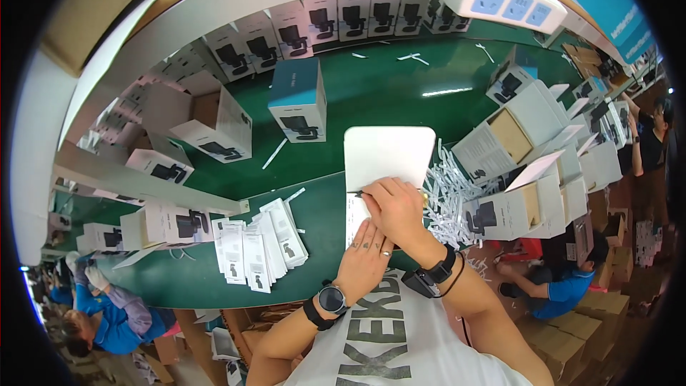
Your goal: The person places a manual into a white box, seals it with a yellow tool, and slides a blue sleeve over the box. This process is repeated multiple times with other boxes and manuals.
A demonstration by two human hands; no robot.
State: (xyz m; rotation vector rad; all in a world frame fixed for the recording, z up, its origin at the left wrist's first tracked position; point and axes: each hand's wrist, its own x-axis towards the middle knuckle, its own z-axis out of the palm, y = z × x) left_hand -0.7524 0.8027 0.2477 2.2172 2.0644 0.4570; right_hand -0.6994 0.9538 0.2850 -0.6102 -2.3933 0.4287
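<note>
A small white box [351, 225] lies in front of me on the green bench, its white lid [389, 154] raised on the far side. My left hand [366, 254] is closed against the near part of the box, fingers together, partly hidden by the other hand. Crossing above it, my right hand [393, 207] reaches into the opening with bent fingers pressed together. A small dark bit shows by its fingertips near the box's left edge; I cannot make out what it is. A pile of white paper shreds [450, 193] sits right of the box.
Folded leaflets [261, 246] lie fanned out at left. Open white cartons [500, 143] crowd the right side; a blue-topped carton [299, 104] stands farther back. More cartons line the shelf [354, 14] beneath a power strip [500, 0]. Co-workers [118, 314] sit at both sides.
</note>
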